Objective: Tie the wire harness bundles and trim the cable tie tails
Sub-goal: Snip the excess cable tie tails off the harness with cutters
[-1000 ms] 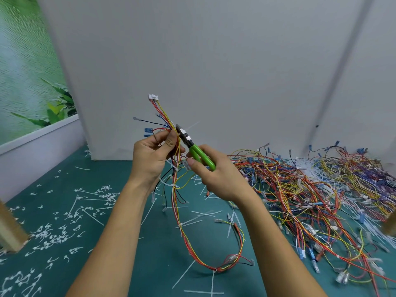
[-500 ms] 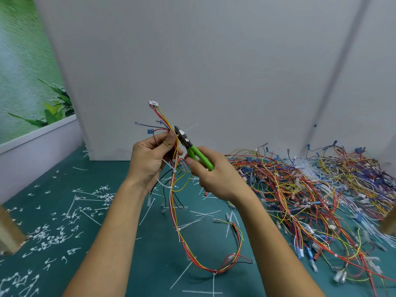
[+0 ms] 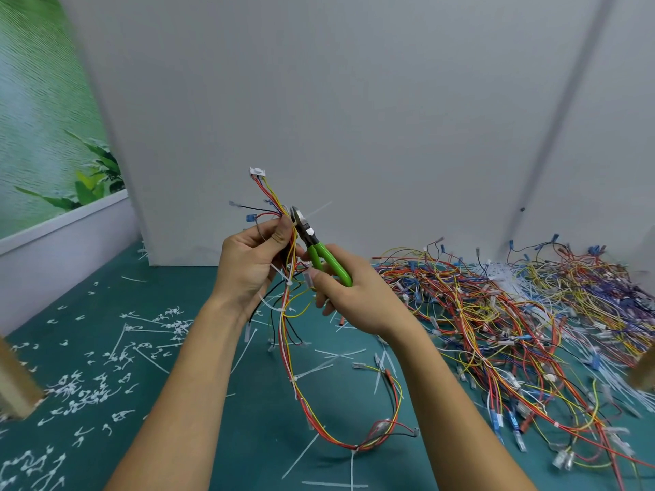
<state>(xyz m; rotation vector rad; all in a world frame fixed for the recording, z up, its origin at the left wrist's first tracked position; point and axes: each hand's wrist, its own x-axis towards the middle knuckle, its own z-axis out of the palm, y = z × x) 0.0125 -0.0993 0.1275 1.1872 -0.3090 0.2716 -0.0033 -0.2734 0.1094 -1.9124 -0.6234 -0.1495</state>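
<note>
Above the green bench [image 3: 212, 437], at mid-frame, the left hand [image 3: 248, 267] pinches the wire harness [image 3: 289, 349] just below its fanned connector ends. Its thumb presses on the bundle, likely to steady the tie and keep loose wires off the blades. The right hand [image 3: 354, 295] wraps round the green handles of the side cutters [image 3: 320, 251]. Their nose lies against the bundle right beside the left thumb, at the root of a white cable tie tail [image 3: 320, 208] that juts up and to the right. Whether the blades have bitten yet I cannot tell. Below the hands the harness hangs in a long loop towards the bench, with more ties whose tails look uncut, so trimming here seems far from finished.

Open air lies between the cutters and the white panel [image 3: 390, 101] behind. A pile of harnesses [image 3: 496, 313] crowds the bench just right of the right forearm. White offcuts [image 3: 88, 388] litter the left side, and a wooden post [image 3: 14, 380] stands well apart at the left edge.
</note>
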